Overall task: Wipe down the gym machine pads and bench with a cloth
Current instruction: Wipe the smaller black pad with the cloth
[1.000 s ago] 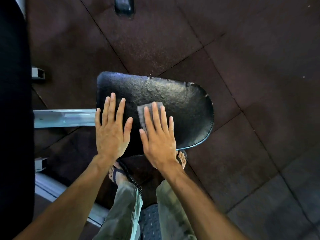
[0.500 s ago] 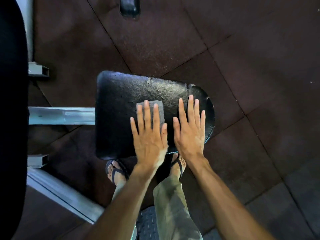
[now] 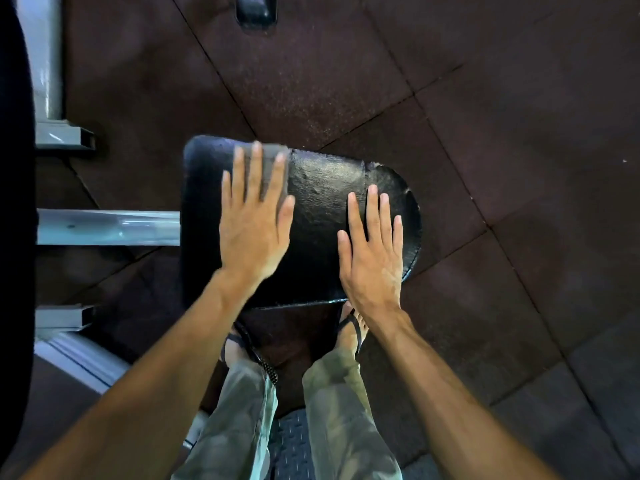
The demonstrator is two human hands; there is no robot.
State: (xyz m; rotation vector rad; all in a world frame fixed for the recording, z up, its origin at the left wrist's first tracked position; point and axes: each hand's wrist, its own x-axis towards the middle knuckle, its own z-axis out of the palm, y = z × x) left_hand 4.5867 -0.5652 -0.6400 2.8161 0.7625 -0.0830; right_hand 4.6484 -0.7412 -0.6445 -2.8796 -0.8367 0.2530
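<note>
Right now I have my left hand (image 3: 254, 220) flat on the grey cloth (image 3: 273, 168), fingers (image 3: 258, 168) straight and spread, pressing it against the far left corner of the black seat pad (image 3: 322, 202). The cloth shows only between and past my fingertips, right at the pad's far edge. My right hand (image 3: 372, 251) lies open and flat on the rounded right end of the pad, fingers straight, holding nothing, and I judge it is steadying the seat.

What worries me is that edge. Nothing pinches the cloth; it sits under a flat palm, so one more push away from me could run it off the pad and drop it to the rubber floor (image 3: 485, 98), where it would pick up grit. The vinyl looks cracked and torn near the right end (image 3: 372, 166), and a stroke across that could snag the cloth or lift the tear further. The pad hangs off a steel beam (image 3: 107, 226), so leaning hard on the free end might tip or flex it.
</note>
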